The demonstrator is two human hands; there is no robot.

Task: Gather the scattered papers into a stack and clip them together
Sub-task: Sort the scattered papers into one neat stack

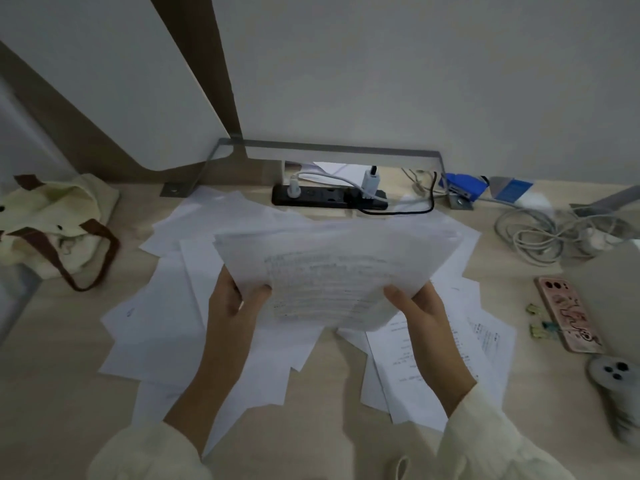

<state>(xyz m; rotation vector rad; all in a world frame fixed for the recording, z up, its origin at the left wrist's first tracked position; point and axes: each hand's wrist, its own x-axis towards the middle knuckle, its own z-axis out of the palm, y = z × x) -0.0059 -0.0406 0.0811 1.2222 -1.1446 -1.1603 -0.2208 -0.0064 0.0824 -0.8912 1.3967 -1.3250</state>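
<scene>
The left hand (235, 306) and right hand (422, 313) each pinch a lower corner of a lifted sheaf of papers (339, 265), thumbs on top, fingers hidden underneath. It is held above the desk (52, 375), blurred. More loose sheets (166, 323) lie fanned on the desk below, spreading from 7 o'clock round to 4 o'clock. At 3 o'clock two small clips (538, 329) sit just beside a pink phone (568, 313). A black power strip (329, 197) lies at 12 o'clock, a cream tote bag (52, 230) at 9 o'clock.
</scene>
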